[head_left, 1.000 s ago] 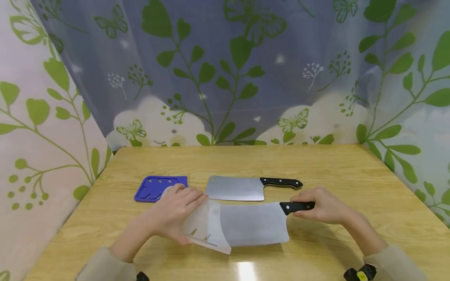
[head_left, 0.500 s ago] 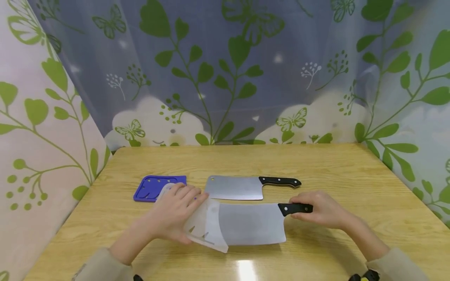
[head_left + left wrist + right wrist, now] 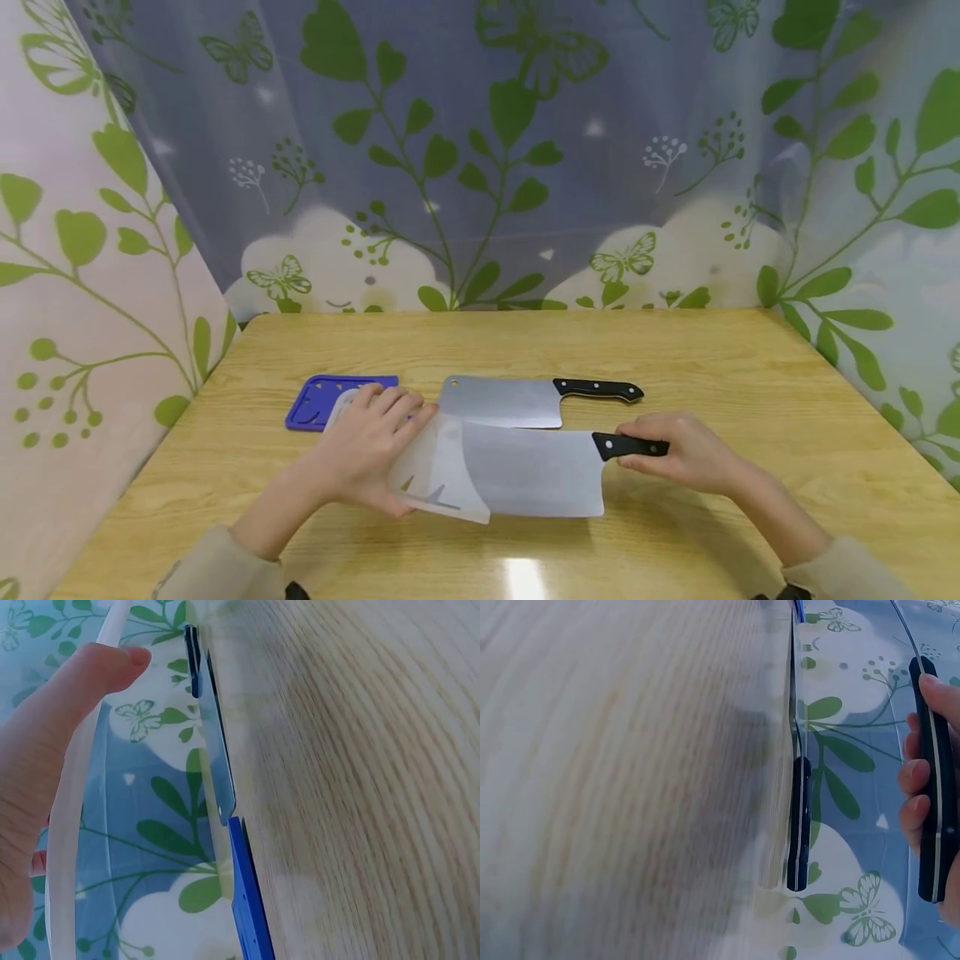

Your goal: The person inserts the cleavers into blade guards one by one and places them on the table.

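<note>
My right hand (image 3: 686,450) grips the black handle (image 3: 936,780) of a cleaver (image 3: 536,471), whose wide steel blade points left. The blade's front part sits inside a translucent white blade cover (image 3: 442,475). My left hand (image 3: 367,446) holds that cover, thumb on the near side and fingers over the far side; in the left wrist view the cover (image 3: 71,825) is seen edge-on. Both cleaver and cover are held above the table. A second cleaver (image 3: 502,402) with a black riveted handle lies just behind, and a blue blade cover (image 3: 315,404) lies to its left, partly hidden by my left hand.
The wooden table (image 3: 675,350) spreads beneath everything. A curtain (image 3: 465,208) printed with leaves and butterflies hangs behind its back edge and along both sides.
The held cleaver and white cover have tilted and risen slightly, with the blade a little farther left. The second cleaver and blue cover stay where they were.
</note>
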Demonstrator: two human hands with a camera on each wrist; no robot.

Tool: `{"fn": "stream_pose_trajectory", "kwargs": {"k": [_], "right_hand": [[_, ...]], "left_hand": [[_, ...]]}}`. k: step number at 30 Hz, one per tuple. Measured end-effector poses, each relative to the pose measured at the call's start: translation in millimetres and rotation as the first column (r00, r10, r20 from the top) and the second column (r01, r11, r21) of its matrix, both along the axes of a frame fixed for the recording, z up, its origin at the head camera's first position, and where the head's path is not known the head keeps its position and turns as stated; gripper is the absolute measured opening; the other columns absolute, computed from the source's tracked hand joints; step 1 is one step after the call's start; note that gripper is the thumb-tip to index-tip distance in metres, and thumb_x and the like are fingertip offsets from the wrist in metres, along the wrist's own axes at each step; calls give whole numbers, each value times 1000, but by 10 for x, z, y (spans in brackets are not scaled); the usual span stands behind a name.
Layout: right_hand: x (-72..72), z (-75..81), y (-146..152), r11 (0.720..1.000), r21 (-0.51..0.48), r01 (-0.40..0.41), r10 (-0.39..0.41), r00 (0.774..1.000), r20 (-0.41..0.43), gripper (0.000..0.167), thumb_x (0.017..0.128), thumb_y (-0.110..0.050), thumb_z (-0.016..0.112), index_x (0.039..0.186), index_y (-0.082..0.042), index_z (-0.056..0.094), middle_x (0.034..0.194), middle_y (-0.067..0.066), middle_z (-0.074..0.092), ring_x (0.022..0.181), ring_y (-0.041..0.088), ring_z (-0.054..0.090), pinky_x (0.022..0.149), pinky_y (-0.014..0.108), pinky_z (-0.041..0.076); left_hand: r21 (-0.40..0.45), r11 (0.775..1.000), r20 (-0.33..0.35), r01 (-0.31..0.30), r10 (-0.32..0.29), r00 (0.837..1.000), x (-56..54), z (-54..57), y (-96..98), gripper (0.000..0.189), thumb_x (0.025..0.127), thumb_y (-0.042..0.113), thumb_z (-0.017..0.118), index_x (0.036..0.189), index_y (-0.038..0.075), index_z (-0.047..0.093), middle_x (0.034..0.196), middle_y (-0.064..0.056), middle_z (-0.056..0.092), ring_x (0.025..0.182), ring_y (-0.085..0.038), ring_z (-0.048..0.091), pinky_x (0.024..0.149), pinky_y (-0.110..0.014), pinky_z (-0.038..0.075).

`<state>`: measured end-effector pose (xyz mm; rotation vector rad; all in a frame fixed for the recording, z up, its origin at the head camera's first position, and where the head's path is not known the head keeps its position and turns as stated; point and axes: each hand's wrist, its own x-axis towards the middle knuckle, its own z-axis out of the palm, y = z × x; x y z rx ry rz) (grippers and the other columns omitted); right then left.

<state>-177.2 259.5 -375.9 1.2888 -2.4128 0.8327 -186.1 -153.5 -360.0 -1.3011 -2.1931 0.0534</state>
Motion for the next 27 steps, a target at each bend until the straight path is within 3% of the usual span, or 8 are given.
{"fn": "stream_pose_trajectory", "kwargs": {"k": [10, 15, 22, 27], "right_hand": [[43, -5, -106, 1000, 5, 22, -22, 999, -26, 26, 75, -12, 75, 98, -3, 70, 87, -3, 67, 71, 0, 54, 59, 16, 42], [4, -1, -269, 999, 40, 30, -30, 1000, -5, 22, 79, -17, 72, 99, -7, 70, 85, -7, 64, 67, -1, 49, 57, 18, 41], [30, -11, -349, 998, 45, 45, -45, 999, 5, 19, 79, -16, 72, 95, -7, 70, 82, -6, 65, 65, -1, 49, 53, 17, 41], [50, -2, -444, 997, 36, 66, -68, 996, 59, 21, 81, -17, 70, 99, -6, 69, 80, -7, 62, 61, -2, 44, 51, 17, 39]], "left_hand": [[-5, 1000, 2, -1, 1, 1000, 45, -46, 77, 101, 47, 72, 63, 120, 4, 53, 109, -10, 53, 96, -26, 48, 77, -44, 39], [2, 1000, 10, -2, 2, 1000, 45, -80, 209, 100, 50, 72, 62, 122, 4, 52, 111, -10, 54, 97, -25, 49, 80, -43, 40], [12, 1000, 17, -18, 18, 1000, 48, -120, 202, 99, 48, 70, 64, 120, 4, 54, 110, -10, 55, 96, -25, 49, 80, -42, 40], [17, 1000, 15, -26, 26, 1000, 20, -103, 259, 100, 48, 72, 63, 121, 4, 53, 110, -9, 54, 97, -25, 49, 80, -43, 39]]}}
